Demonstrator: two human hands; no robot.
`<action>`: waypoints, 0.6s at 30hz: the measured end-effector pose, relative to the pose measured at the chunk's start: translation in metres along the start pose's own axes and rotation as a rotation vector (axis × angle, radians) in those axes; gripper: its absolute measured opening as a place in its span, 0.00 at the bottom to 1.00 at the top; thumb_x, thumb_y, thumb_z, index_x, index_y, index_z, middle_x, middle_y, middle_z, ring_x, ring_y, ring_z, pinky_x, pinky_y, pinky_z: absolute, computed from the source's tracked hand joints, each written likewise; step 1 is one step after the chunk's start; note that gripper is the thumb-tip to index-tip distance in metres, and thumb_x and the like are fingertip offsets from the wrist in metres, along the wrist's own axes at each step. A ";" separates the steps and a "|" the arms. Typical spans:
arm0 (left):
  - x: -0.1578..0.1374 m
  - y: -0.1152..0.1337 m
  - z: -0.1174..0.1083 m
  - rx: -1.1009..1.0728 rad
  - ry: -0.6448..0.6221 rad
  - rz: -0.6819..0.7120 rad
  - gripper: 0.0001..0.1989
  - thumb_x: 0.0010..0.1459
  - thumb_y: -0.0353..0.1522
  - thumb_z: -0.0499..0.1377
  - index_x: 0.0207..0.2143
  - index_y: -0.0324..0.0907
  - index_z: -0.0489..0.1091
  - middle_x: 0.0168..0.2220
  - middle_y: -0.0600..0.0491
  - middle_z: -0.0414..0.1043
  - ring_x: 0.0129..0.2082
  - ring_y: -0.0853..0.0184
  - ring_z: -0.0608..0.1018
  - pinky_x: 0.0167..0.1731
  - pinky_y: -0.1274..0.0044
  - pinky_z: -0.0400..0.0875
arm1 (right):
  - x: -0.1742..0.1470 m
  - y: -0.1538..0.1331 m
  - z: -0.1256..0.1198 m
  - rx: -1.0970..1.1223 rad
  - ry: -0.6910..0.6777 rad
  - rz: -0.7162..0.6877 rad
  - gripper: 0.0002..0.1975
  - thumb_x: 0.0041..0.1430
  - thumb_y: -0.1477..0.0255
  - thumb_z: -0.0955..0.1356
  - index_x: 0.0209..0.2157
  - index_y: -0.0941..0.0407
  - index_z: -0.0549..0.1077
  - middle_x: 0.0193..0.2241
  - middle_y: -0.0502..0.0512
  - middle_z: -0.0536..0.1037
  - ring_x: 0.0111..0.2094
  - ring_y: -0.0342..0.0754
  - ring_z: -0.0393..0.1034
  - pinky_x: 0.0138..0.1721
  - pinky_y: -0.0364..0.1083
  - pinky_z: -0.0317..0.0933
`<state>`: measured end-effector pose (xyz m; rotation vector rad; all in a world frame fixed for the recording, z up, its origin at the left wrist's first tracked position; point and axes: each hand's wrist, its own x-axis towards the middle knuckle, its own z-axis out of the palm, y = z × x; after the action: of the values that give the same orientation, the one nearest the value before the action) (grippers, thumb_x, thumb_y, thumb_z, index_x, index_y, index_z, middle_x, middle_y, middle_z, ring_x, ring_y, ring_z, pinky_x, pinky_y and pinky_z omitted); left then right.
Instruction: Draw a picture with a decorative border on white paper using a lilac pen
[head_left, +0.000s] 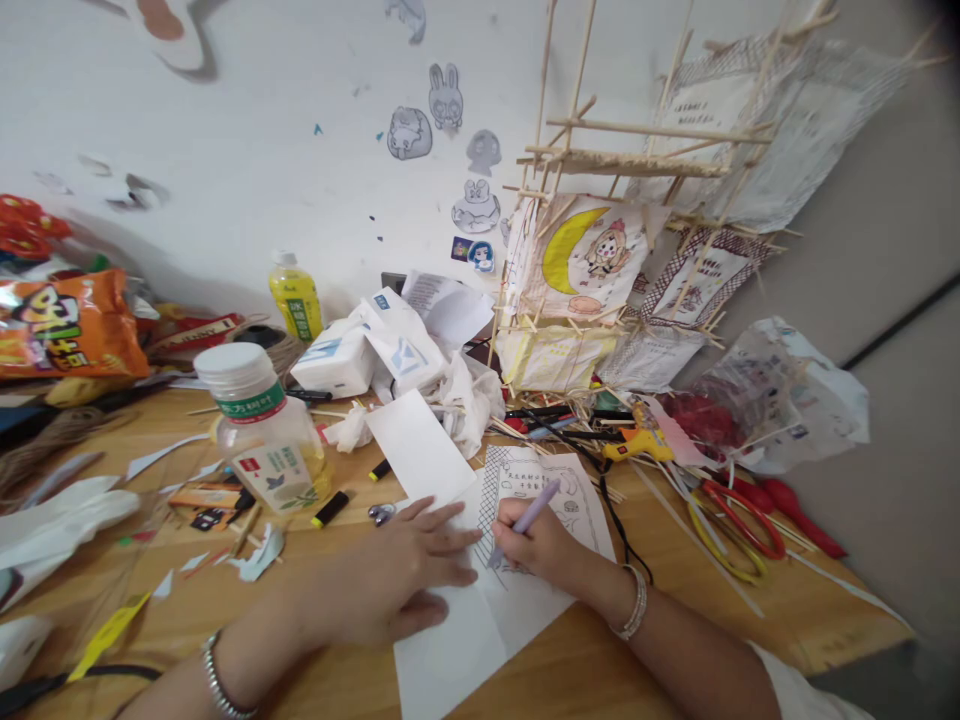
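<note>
A sheet of white paper (450, 665) lies on the wooden table, with a drawing (589, 490) of lettering, small figures and a cross-hatched border on its right part. My right hand (536, 545) grips a light purple pen (541, 500), its tip down at the hatched strip on the drawing's left side. Flat on the sheet, to the left of the pen, rests my left hand (397, 575) with fingers spread and nothing in it. A blank white piece of paper (424, 445) sits just beyond my left fingers.
A large plastic bottle (270, 440) with a white cap stands at left, a yellow drink bottle (296, 300) behind it. Tissue packs (405, 345) lie at the back. At right are a stick frame (652, 165) with drawn panels, a yellow glue gun (641, 440) and scissors (742, 520).
</note>
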<state>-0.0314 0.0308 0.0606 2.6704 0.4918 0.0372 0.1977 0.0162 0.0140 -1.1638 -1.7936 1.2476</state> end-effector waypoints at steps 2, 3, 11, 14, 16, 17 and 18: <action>0.001 0.001 -0.001 0.018 -0.023 -0.009 0.22 0.56 0.29 0.58 0.54 0.51 0.67 0.62 0.51 0.58 0.64 0.49 0.52 0.59 0.50 0.47 | 0.000 0.000 0.000 -0.007 0.002 -0.006 0.15 0.56 0.71 0.63 0.19 0.54 0.55 0.14 0.43 0.60 0.16 0.39 0.54 0.18 0.39 0.49; 0.001 0.001 -0.001 0.025 -0.029 -0.011 0.22 0.57 0.29 0.58 0.54 0.51 0.67 0.63 0.51 0.58 0.64 0.49 0.52 0.59 0.50 0.47 | 0.000 0.001 0.000 -0.020 0.005 -0.014 0.15 0.56 0.71 0.64 0.19 0.54 0.55 0.14 0.43 0.60 0.17 0.39 0.54 0.19 0.39 0.49; 0.001 0.001 -0.001 0.023 -0.035 -0.022 0.23 0.56 0.30 0.58 0.55 0.51 0.66 0.63 0.51 0.57 0.64 0.48 0.51 0.59 0.49 0.47 | -0.001 0.004 -0.001 -0.012 -0.002 -0.004 0.14 0.56 0.72 0.63 0.19 0.54 0.56 0.14 0.42 0.60 0.17 0.38 0.54 0.18 0.38 0.50; 0.001 0.001 -0.001 0.018 -0.021 -0.014 0.22 0.56 0.30 0.58 0.55 0.51 0.67 0.63 0.51 0.57 0.64 0.49 0.51 0.59 0.50 0.47 | -0.001 0.004 -0.002 -0.038 -0.014 -0.025 0.14 0.56 0.72 0.63 0.18 0.55 0.57 0.14 0.43 0.60 0.18 0.38 0.55 0.19 0.38 0.50; 0.000 0.001 -0.001 0.005 0.004 -0.001 0.22 0.56 0.30 0.58 0.54 0.51 0.67 0.62 0.52 0.58 0.64 0.49 0.52 0.59 0.51 0.48 | -0.001 0.002 -0.002 -0.026 -0.025 -0.009 0.14 0.56 0.72 0.63 0.18 0.55 0.58 0.14 0.43 0.61 0.17 0.38 0.56 0.19 0.38 0.51; 0.000 0.001 -0.001 0.000 0.013 0.004 0.22 0.56 0.30 0.58 0.54 0.51 0.67 0.62 0.52 0.58 0.64 0.49 0.53 0.59 0.51 0.48 | -0.001 0.001 -0.002 -0.016 -0.028 0.003 0.14 0.56 0.72 0.63 0.19 0.55 0.58 0.13 0.43 0.61 0.17 0.38 0.55 0.19 0.38 0.51; 0.001 0.001 0.000 -0.002 0.017 0.006 0.23 0.56 0.30 0.58 0.54 0.51 0.67 0.62 0.52 0.58 0.64 0.49 0.53 0.59 0.51 0.48 | -0.002 0.000 -0.002 -0.008 -0.029 0.014 0.14 0.56 0.71 0.63 0.19 0.55 0.57 0.13 0.43 0.61 0.17 0.38 0.56 0.19 0.38 0.51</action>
<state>-0.0308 0.0307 0.0611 2.6716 0.4885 0.0618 0.2000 0.0153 0.0151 -1.1707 -1.8161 1.2722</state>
